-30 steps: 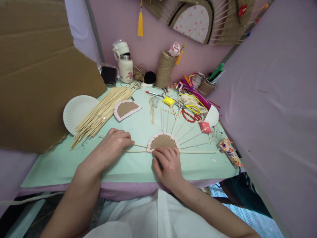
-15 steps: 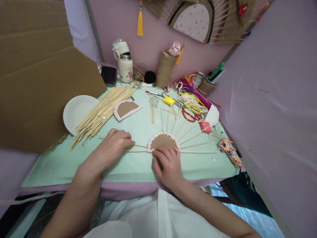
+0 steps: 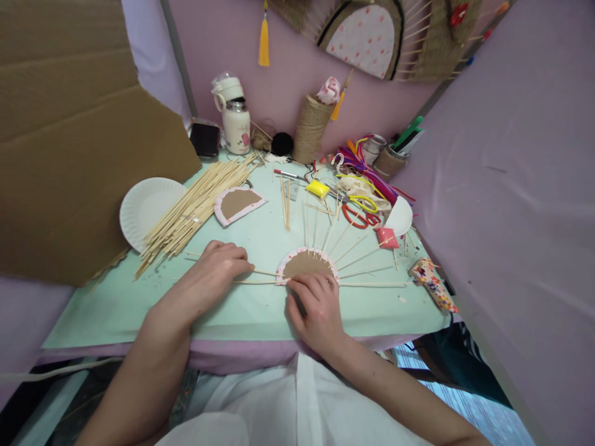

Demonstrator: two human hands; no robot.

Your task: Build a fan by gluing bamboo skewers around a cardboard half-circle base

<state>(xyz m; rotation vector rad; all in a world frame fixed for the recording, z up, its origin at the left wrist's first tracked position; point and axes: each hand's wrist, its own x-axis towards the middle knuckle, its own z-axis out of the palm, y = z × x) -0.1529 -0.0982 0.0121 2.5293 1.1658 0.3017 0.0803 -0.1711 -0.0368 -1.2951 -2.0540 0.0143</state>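
A brown half-round card piece (image 3: 304, 264) with a pink-white scalloped rim lies on the mint green table cover (image 3: 260, 235). Several thin wooden sticks (image 3: 357, 254) fan out from under it. My right hand (image 3: 313, 306) rests at its straight near edge, fingers curled down and pressing on it. My left hand (image 3: 211, 275) lies to the left of it, fingers curled over a thin stick (image 3: 264, 273) that points into the piece.
A pile of long sticks (image 3: 195, 204), a white paper plate (image 3: 146, 210) and a second half-round piece (image 3: 238, 203) lie at the left. Red scissors (image 3: 357, 217), pipe cleaners (image 3: 367, 173), a twine roll (image 3: 310, 127) and a flask (image 3: 232, 118) stand behind. Cardboard (image 3: 69, 136) leans at left.
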